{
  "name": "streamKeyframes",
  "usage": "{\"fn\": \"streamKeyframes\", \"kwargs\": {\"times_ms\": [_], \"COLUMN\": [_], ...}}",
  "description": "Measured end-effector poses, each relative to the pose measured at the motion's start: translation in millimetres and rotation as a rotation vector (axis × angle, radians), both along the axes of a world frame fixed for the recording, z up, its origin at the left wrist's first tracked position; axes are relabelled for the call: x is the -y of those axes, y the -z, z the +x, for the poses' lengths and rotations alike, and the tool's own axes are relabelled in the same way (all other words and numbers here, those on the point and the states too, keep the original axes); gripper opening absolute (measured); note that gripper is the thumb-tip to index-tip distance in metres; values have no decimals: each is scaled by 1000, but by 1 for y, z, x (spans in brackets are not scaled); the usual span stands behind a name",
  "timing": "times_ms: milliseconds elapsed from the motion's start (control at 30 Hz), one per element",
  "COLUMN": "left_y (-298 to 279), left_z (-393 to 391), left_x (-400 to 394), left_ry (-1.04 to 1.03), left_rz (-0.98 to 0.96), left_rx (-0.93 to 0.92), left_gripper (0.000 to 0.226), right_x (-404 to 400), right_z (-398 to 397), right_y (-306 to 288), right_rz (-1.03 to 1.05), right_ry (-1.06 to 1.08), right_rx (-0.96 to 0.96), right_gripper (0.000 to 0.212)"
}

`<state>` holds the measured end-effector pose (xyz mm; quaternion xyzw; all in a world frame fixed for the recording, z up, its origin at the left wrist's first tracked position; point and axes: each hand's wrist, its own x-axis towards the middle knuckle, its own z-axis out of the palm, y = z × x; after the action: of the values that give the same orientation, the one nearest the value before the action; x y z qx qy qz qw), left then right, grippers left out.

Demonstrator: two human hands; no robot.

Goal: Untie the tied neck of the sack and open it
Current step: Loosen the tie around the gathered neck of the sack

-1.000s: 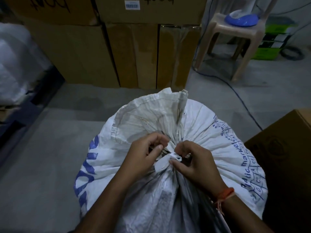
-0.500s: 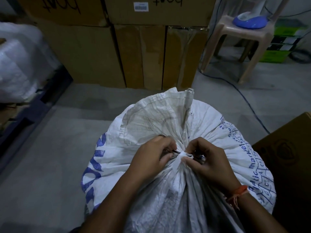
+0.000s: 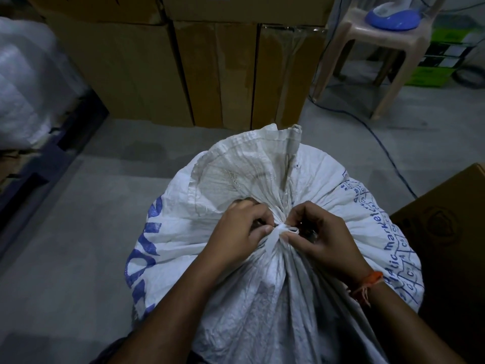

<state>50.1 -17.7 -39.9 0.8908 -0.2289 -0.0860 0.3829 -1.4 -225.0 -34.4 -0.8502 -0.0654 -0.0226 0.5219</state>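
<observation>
- left hand (image 3: 240,233): fingers curled tight at the knot's left side, thumb tip pressed vs the white tie (image 3: 284,229); pinching tie/neck fabric, exact hold partly hidden.
- right hand (image 3: 319,239): thumb + forefinger pinched on the tie's small loop end, just right of the knot; other fingers folded over the gathered neck.
- tie: thin white strip wound round the neck, knot looks intact, one tail hanging down toward the camera.
- sack (image 3: 275,298): big white woven bag w/ blue print, standing on the floor (image 3: 78,232) right in front of the person; top flap above the knot flopped back, mouth closed.
- step, i'd say: working the knot loose, early on; opening not begun.
- next prob needs: left to hold the neck steady while right teases the loop out, w/o yanking it tighter; then unwind + spread the mouth.
- around: boxes (image 3: 183,69) behind, stool (image 3: 372,48) far right, well apart.
</observation>
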Motion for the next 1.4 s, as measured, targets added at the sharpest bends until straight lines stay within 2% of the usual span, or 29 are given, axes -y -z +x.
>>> {"fn": "streamKeyframes", "kwargs": {"times_ms": [267, 367, 467, 1200, 1400], "left_y": [6, 9, 12, 13, 10], "left_z": [-3, -3, -3, -6, -7], "left_x": [3, 5, 6, 4, 2], "left_ry": [40, 36, 26, 40, 33], "left_rz": [44, 67, 69, 3, 57], "left_rx": [-37, -8, 12, -50, -26], "left_gripper": [9, 2, 5, 4, 6], "right_x": [-2, -3, -5, -7, -5], "right_z": [-5, -6, -5, -5, -7], "right_y": [5, 8, 9, 9, 10], "right_rz": [-13, -19, -17, -59, -64], "right_ry": [46, 70, 98, 86, 101], "right_rx": [-46, -49, -42, -10, -14], "right_gripper": [22, 19, 17, 14, 15]}}
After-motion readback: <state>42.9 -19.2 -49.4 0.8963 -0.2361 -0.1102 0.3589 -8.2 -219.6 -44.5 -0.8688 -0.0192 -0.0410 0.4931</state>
